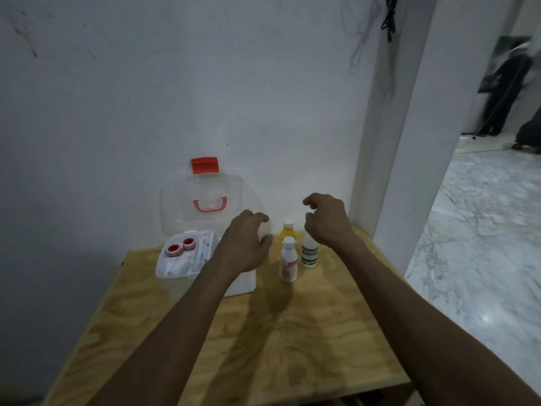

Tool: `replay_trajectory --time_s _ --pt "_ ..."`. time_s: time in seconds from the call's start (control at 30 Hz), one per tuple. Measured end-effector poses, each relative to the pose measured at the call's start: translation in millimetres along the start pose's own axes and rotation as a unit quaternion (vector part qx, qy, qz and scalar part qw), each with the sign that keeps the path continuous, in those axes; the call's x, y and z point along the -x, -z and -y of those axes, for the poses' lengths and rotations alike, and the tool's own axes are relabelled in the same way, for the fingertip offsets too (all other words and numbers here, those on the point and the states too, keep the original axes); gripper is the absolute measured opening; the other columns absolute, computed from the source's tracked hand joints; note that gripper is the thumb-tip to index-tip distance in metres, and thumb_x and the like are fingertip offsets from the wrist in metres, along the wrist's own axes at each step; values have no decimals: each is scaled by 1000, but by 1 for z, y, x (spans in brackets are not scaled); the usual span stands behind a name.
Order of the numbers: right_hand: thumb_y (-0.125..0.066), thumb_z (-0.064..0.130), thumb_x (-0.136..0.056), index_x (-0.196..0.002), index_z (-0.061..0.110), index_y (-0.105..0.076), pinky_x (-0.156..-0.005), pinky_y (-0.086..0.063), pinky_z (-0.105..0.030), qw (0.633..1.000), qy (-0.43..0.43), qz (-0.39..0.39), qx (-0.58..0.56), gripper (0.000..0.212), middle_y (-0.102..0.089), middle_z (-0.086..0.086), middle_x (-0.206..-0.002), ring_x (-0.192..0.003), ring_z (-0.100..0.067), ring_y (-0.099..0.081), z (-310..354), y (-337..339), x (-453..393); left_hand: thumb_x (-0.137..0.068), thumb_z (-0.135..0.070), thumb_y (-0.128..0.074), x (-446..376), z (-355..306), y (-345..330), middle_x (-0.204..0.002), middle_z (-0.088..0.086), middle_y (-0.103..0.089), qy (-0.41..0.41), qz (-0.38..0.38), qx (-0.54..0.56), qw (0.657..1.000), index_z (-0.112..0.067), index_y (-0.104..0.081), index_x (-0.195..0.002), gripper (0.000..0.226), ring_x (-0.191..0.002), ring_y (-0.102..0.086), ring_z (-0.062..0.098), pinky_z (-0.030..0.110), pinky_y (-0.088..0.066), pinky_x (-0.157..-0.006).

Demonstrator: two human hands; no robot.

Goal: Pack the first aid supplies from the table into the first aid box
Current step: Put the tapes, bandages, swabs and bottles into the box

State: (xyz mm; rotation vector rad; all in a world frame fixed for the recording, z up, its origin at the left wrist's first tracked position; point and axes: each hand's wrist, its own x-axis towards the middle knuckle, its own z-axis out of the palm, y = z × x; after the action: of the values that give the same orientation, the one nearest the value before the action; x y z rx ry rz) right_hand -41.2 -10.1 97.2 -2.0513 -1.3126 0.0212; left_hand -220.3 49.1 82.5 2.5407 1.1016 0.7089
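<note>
The translucent first aid box (240,284) stands at the back left of the wooden table (263,347), its lid (205,197) up against the wall. Its tray (175,268) holds two red tape rolls (181,247) and flat white packets. My left hand (244,244) hovers over the box's right end, fingers curled around something pale that I cannot make out. To the right stand three bottles: a yellow one (288,230), a white one with a red-brown label (289,260) and a white one with a green label (309,254). My right hand (326,219) hangs just above them, fingers spread, holding nothing.
A white wall runs behind the table, and a white pillar (389,171) stands at its back right corner. The table's right edge drops to a marble floor (483,244). People stand far off at the upper right. Cords hang on the wall above.
</note>
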Motion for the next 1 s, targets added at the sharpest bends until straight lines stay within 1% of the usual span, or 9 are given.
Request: replay_trajectory --time_s 0.13,0.27,0.33,0.47,0.53,0.67,0.77,0.87,1.0 --pt "-64 26 -92 -134 12 -55 -104 -38 -31 999 -25 40 9 46 -54 -10 -141 -126 -26 -53 -31 -12 2 -90 -37 -61 -6 -19 -37 -135 8 -53 12 25 18 999 -18 -49 -137 52 -121 -52 26 34 -41 -100" --pt "-63 25 -92 -134 13 -57 -103 -38 -30 997 -9 71 -12 44 -56 -9 -140 -124 -26 -54 -44 -26 9 -91 -27 -62 -4 -27 -65 -134 10 -56 33 50 37 997 -16 -50 -135 47 -122 -53 27 36 -44 -99" --pt "-64 22 -92 -130 13 -59 -96 -44 -30 998 -14 59 -35 40 -60 -9 -135 -118 -26 -59 -47 -31 11 -93 -23 -60 -3 -27 -71 -134 9 -55 35 49 38 997 -15 -50 -135 44 -123 -53 27 37 -44 -100" --pt "-66 19 -90 -121 12 -59 -82 -52 -32 997 -28 27 -60 32 -65 -12 -123 -106 -29 -65 -49 -35 12 -91 -14 -60 -3 -25 -74 -110 10 -64 25 -3 36 999 -14 -59 -114 23 -100 -63 28 43 -55 -85" --pt "-68 19 -89 -117 11 -59 -75 -53 -31 997 -35 20 -68 30 -67 -14 -116 -101 -31 -66 -49 -36 15 -91 -11 -60 -1 -24 -74 -106 8 -66 27 -16 47 998 -12 -60 -111 20 -95 -65 25 42 -57 -82" --pt "-69 17 -86 -109 10 -59 -71 -56 -34 997 -40 9 -70 26 -68 -14 -107 -93 -31 -66 -47 -33 22 -92 -8 -59 8 -22 -74 -105 9 -69 18 -32 69 997 -9 -62 -113 21 -93 -67 23 32 -57 -80" --pt "-71 18 -84 -106 8 -61 -75 -57 -43 998 -20 0 -67 26 -68 -13 -105 -92 -31 -65 -39 -23 27 -91 -9 -60 15 -26 -61 -106 13 -70 3 -46 100 994 -4 -63 -114 24 -88 -66 18 15 -49 -73" --pt "-71 19 -84 -106 6 -63 -74 -53 -38 998 5 -15 -65 27 -68 -12 -105 -91 -29 -64 -23 -8 26 -89 -12 -61 17 -27 -36 -105 10 -71 -3 -88 95 992 -9 -65 -113 25 -85 -62 15 21 -45 -70" --pt "-71 21 -83 -105 9 -63 -78 -48 -34 995 41 -40 -85 26 -67 -9 -105 -94 -28 -62 12 12 18 -85 -14 -66 11 -19 11 -104 8 -72 -20 -140 83 986 -13 -66 -110 25 -87 -67 19 31 -56 -76"
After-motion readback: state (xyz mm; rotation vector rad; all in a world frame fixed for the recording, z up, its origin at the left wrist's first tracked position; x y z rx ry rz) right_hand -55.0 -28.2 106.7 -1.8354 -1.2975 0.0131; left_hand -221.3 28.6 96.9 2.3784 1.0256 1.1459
